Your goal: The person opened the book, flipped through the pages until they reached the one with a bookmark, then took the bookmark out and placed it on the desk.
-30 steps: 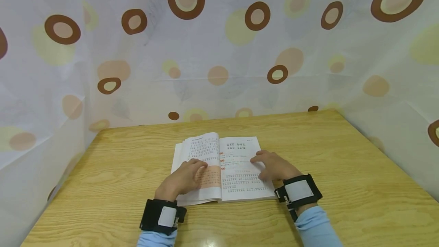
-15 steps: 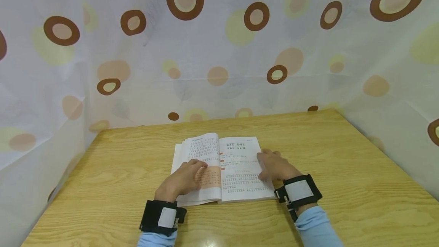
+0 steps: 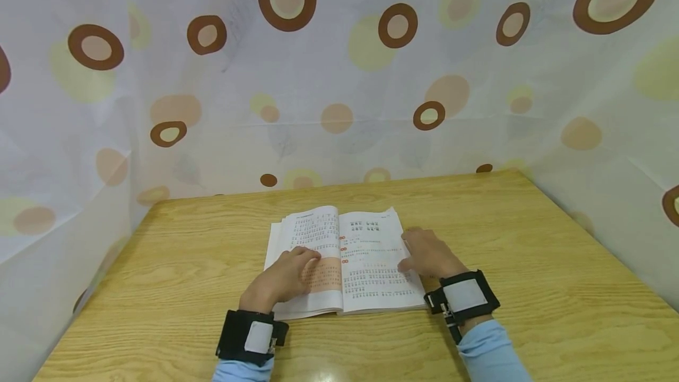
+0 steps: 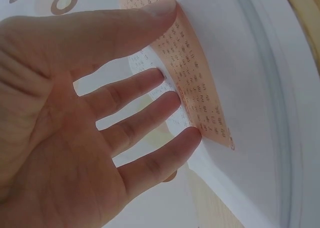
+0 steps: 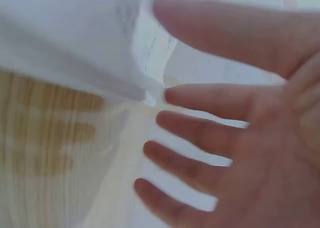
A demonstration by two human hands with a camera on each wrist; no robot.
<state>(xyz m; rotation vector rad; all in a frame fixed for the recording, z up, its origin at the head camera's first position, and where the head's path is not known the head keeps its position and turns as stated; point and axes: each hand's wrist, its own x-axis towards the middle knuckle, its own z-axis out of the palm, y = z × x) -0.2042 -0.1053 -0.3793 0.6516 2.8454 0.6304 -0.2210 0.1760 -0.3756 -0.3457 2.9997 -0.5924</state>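
An open book with printed pages lies on the wooden table. Its left page carries an orange text block. My left hand rests on that page with its thumb and fingers spread, fingertips touching the paper in the left wrist view. At the right page's outer edge is my right hand. Its thumb reaches over the page while the other fingers, apart and fairly straight, extend by the edge; nothing shows between them. The upper right page corner is slightly raised.
The wooden table extends around the book. A white curtain with brown, orange and yellow circles stands behind and at both sides. Each wrist wears a black strap, such as the right wristband.
My right hand's fingers have drawn back from over the page to its outer edge. The upper right corner has lifted a little. My left hand stays put.
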